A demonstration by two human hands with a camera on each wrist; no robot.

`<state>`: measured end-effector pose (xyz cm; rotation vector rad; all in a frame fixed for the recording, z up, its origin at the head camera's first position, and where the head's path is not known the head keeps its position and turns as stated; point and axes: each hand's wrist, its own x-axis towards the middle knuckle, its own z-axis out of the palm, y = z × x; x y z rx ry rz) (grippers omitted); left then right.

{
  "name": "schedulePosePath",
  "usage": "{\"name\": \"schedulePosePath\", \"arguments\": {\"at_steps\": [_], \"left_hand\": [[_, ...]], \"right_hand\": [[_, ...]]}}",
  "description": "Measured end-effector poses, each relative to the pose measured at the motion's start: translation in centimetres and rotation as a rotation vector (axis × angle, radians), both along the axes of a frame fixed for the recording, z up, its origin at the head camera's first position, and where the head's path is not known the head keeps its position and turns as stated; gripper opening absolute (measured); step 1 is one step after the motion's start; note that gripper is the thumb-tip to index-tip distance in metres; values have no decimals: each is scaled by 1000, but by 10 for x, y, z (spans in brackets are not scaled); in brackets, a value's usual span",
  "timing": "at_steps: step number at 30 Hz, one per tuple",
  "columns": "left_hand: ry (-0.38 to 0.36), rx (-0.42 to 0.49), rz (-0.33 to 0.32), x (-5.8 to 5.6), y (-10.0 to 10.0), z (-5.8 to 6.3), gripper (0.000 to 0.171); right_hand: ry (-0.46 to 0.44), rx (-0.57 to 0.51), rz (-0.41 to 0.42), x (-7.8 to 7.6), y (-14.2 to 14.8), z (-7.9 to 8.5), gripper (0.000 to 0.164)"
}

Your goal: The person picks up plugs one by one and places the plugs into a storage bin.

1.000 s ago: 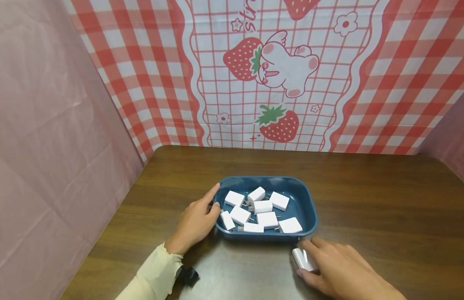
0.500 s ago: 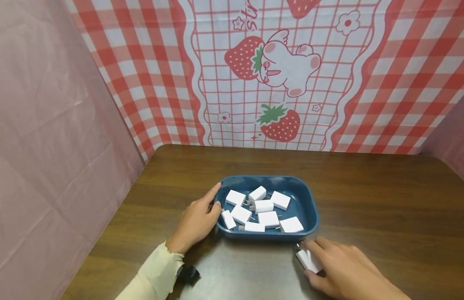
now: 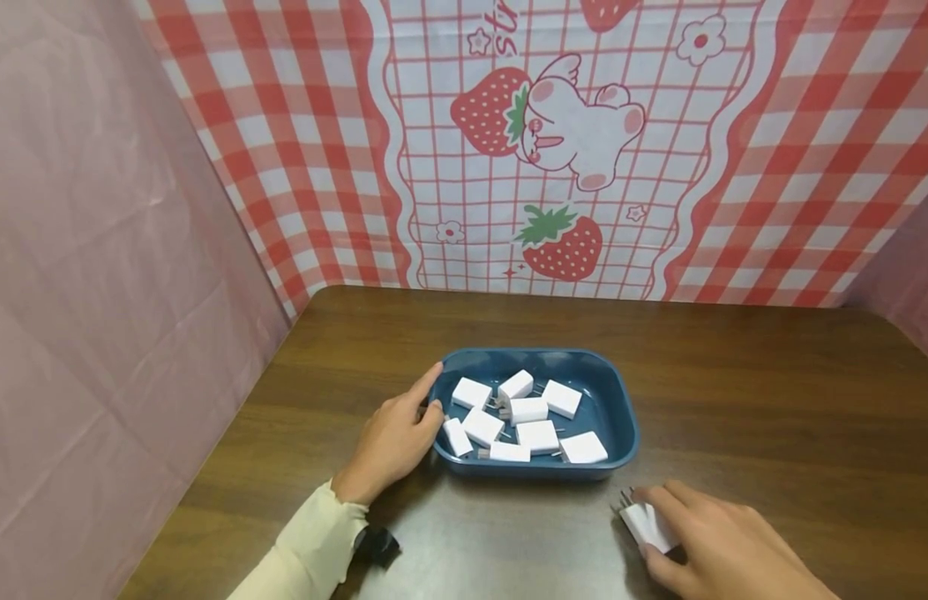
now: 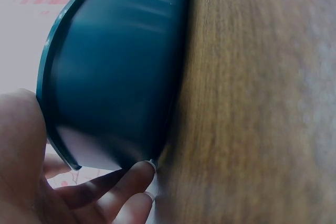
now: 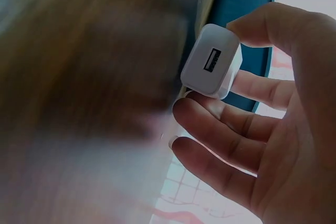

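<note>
In the head view a blue tray [image 3: 539, 471] holds several white USB chargers [image 3: 537, 437] with metal prongs. My left hand [image 3: 392, 442] holds the tray's left end. The left wrist view shows its thumb at the rim and its bent fingers [image 4: 131, 182] low by the wall. To the right and in front of the tray, my right hand [image 3: 722, 537] pinches one more white USB charger [image 3: 650, 527] between thumb and fingers, prongs pointing away. That charger's USB port faces the right wrist camera, and the other fingers [image 5: 220, 135] lie loosely below it.
The tray stands on a brown wooden table [image 3: 771, 400]. A red-and-white checked strawberry cloth [image 3: 561, 150] hangs behind it, and a pink cloth [image 3: 119, 250] on the left. A small black object [image 3: 377, 546] is beside the left sleeve.
My right hand has drawn the charger away from the tray's front right corner, to the right and towards me. The left hand and the tray have stayed in place.
</note>
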<state>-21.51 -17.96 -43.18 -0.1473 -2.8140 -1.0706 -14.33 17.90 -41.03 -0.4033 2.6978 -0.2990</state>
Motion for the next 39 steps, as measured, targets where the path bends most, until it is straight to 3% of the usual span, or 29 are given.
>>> {"name": "schedulePosePath", "arguments": {"at_steps": [5, 14, 16, 20, 22, 28, 35, 39], "left_hand": [[0, 0, 4, 0, -1, -1, 53], [-23, 3, 1, 1, 0, 0, 53], [-21, 2, 1, 1, 0, 0, 53], [-7, 0, 0, 0, 0, 1, 52], [-9, 3, -1, 1, 1, 1, 53], [-13, -3, 3, 1, 1, 0, 52], [1, -5, -1, 1, 1, -1, 53], [16, -13, 0, 0, 0, -1, 53]], "right_hand": [[-9, 23, -16, -1, 5, 0, 63], [99, 39, -28, -2, 11, 8, 61], [173, 24, -14, -2, 12, 11, 58], [407, -19, 37, -2, 16, 13, 50], [468, -31, 47, -4, 19, 14, 50], [422, -53, -10, -11, 26, 17, 54], [584, -109, 9, -16, 24, 20, 50], [611, -137, 12, -18, 19, 25, 50]]}}
